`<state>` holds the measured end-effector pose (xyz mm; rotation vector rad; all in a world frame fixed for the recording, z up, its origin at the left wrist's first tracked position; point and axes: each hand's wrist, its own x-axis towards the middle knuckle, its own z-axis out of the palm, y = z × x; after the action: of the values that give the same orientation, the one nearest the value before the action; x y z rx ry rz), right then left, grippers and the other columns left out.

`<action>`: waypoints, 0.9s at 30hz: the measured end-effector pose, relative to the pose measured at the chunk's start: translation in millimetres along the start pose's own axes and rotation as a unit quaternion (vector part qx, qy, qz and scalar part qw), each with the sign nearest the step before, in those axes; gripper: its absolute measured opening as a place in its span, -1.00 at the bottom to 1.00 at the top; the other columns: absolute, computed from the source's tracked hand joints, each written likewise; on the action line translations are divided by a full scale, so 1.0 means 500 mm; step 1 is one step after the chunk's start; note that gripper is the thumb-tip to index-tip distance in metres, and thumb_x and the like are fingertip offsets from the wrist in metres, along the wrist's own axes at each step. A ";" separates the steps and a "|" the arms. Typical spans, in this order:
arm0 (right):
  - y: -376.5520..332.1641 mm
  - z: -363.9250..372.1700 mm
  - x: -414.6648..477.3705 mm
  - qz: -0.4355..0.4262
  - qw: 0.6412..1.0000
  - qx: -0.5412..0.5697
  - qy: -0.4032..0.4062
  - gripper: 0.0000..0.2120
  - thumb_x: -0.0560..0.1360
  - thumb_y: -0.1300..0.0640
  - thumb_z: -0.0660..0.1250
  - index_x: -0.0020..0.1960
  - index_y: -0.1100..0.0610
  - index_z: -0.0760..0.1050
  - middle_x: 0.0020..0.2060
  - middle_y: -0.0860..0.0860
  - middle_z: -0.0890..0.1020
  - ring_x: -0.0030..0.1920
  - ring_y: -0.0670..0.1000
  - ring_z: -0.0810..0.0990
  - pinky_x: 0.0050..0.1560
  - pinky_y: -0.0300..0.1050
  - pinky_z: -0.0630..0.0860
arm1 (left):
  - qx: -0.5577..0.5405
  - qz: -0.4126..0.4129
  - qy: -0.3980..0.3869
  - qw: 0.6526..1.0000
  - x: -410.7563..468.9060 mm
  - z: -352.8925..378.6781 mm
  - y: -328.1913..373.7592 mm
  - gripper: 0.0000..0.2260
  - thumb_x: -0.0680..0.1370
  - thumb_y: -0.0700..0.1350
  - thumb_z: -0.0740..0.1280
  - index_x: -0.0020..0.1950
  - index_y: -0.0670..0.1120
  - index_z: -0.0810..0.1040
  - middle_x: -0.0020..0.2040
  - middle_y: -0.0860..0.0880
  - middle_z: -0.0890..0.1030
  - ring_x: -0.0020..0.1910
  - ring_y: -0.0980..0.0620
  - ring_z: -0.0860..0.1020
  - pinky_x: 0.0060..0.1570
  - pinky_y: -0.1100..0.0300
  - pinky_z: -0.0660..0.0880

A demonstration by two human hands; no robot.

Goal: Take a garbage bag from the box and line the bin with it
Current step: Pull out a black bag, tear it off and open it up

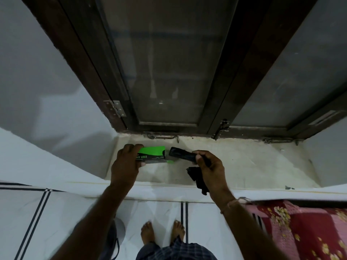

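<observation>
Head view: window sill.
Left grip point(125, 162): closed round box point(153, 154).
Right grip point(207, 166): closed round bag roll point(181, 156), just outside box.
Left: tearing, lining bin.

The green and black garbage bag box point(153, 155) carries white capital lettering on its black side panel; the visible part reads "AGE BAGS", its first letters hidden behind the left hand point(124, 165). Smaller print beneath it is too blurred to read.
</observation>
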<state>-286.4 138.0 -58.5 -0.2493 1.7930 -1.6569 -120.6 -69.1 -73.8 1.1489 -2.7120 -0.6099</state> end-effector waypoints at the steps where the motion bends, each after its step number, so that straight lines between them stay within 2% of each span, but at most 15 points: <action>1: 0.000 0.002 0.003 -0.001 1.000 -0.011 -0.006 -0.84 0.67 0.16 0.29 0.16 0.09 0.63 -0.18 0.19 0.74 -0.33 0.20 0.74 -0.54 -0.19 0.45 | -0.024 0.000 0.009 1.000 -0.004 -0.004 0.005 -0.49 0.47 -0.15 0.51 0.41 -0.03 0.50 0.28 -0.11 0.53 0.19 -0.16 0.53 -0.05 -0.01 0.54; 5: -0.006 0.012 0.002 -0.013 0.996 -0.019 -0.092 -0.82 0.67 0.17 0.30 0.20 0.11 0.63 -0.03 0.18 0.72 -0.27 0.28 0.75 -0.56 -0.23 0.42 | -0.088 0.053 0.024 0.994 -0.026 -0.011 0.028 -0.53 0.48 -0.19 0.50 0.36 -0.02 0.53 0.25 -0.04 0.52 0.08 -0.04 0.59 -0.11 0.16 0.54; 8: -0.018 0.035 0.001 -0.015 0.987 -0.011 -0.157 -0.76 0.68 0.14 0.27 0.31 0.12 0.57 0.03 0.14 0.73 -0.24 0.24 0.76 -0.53 -0.22 0.46 | -0.128 0.074 0.015 0.989 -0.040 -0.010 0.043 -0.52 0.48 -0.16 0.51 0.38 -0.03 0.52 0.25 -0.03 0.53 0.08 0.02 0.59 -0.08 0.35 0.47; 12: -0.031 0.055 -0.004 -0.043 0.995 -0.003 -0.094 -0.85 0.65 0.13 0.33 0.21 0.08 0.55 0.04 0.18 0.73 -0.29 0.29 0.75 -0.40 0.03 0.59 | -0.189 0.041 0.032 0.981 -0.048 -0.016 0.041 -0.51 0.49 -0.09 0.52 0.40 -0.03 0.52 0.24 -0.03 0.54 0.09 0.06 0.55 -0.06 0.34 0.45; 14: -0.035 0.055 -0.009 -0.052 0.992 -0.002 -0.117 -0.76 0.66 0.03 0.30 0.28 0.05 0.59 -0.06 0.15 0.76 -0.32 0.20 0.75 -0.41 0.06 0.56 | -0.202 0.029 0.034 0.978 -0.052 -0.022 0.036 -0.50 0.49 0.04 0.47 0.41 0.00 0.51 0.22 0.00 0.54 0.09 0.08 0.55 -0.06 0.37 0.46; 16: -0.045 0.054 -0.021 -0.077 0.991 0.010 -0.108 -0.71 0.63 0.02 0.34 0.31 0.05 0.60 0.05 0.15 0.73 -0.23 0.22 0.75 -0.40 0.08 0.62 | -0.212 0.016 0.031 0.977 -0.055 -0.024 0.032 -0.46 0.46 0.17 0.40 0.41 0.02 0.50 0.19 0.02 0.54 0.07 0.08 0.56 -0.06 0.28 0.52; 17: -0.048 0.053 -0.023 -0.088 0.993 0.020 -0.072 -0.74 0.60 0.08 0.40 0.27 0.07 0.61 0.09 0.14 0.70 -0.18 0.27 0.75 -0.40 0.01 0.64 | -0.215 0.010 0.034 0.976 -0.056 -0.025 0.029 -0.43 0.45 0.22 0.37 0.41 0.03 0.50 0.18 0.01 0.54 0.06 0.07 0.56 -0.06 0.21 0.54; 18: -0.050 0.053 -0.024 -0.087 0.995 0.027 -0.033 -0.79 0.57 0.14 0.44 0.20 0.10 0.61 0.04 0.13 0.69 -0.18 0.32 0.74 -0.46 -0.13 0.59 | -0.220 0.003 0.040 0.975 -0.058 -0.026 0.027 -0.41 0.44 0.26 0.35 0.41 0.03 0.50 0.17 0.00 0.55 0.06 0.06 0.57 -0.05 0.16 0.56; 19: -0.048 0.056 -0.024 -0.075 0.997 0.029 0.001 -0.84 0.55 0.19 0.47 0.12 0.12 0.60 -0.08 0.13 0.68 -0.22 0.34 0.73 -0.52 -0.24 0.51 | -0.225 -0.001 0.045 0.973 -0.059 -0.026 0.028 -0.40 0.43 0.27 0.35 0.41 0.03 0.51 0.17 0.00 0.55 0.05 0.05 0.57 -0.04 0.15 0.56; 21: -0.041 0.064 -0.023 -0.047 0.998 0.029 0.022 -0.92 0.53 0.22 0.48 0.01 0.14 0.61 -0.26 0.17 0.64 -0.31 0.31 0.74 -0.58 -0.30 0.42 | -0.237 0.001 0.048 0.970 -0.063 -0.024 0.035 -0.42 0.42 0.25 0.36 0.40 0.04 0.51 0.16 0.02 0.54 0.06 0.06 0.58 -0.03 0.14 0.57; 24: -0.038 0.079 -0.026 -0.044 0.998 0.050 0.012 -0.83 0.55 0.20 0.46 0.14 0.08 0.67 -0.23 0.21 0.72 -0.38 0.18 0.74 -0.58 -0.28 0.42 | -0.249 0.010 0.051 0.967 -0.068 -0.023 0.048 -0.43 0.42 0.23 0.38 0.38 0.03 0.52 0.15 0.02 0.54 0.06 0.08 0.57 -0.02 0.14 0.58; 27: -0.039 0.085 -0.028 -0.060 0.994 0.080 0.035 -0.77 0.54 0.20 0.48 0.18 0.05 0.61 -0.10 0.16 0.74 -0.31 0.29 0.74 -0.53 -0.24 0.48 | -0.250 0.019 0.057 0.966 -0.070 -0.025 0.054 -0.45 0.45 0.19 0.41 0.38 0.00 0.52 0.16 0.00 0.55 0.07 0.06 0.57 -0.01 0.15 0.57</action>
<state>-257.0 108.0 -33.9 -0.2329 1.7127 -1.9046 -110.4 -30.9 -49.8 0.9585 -2.2806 -1.1022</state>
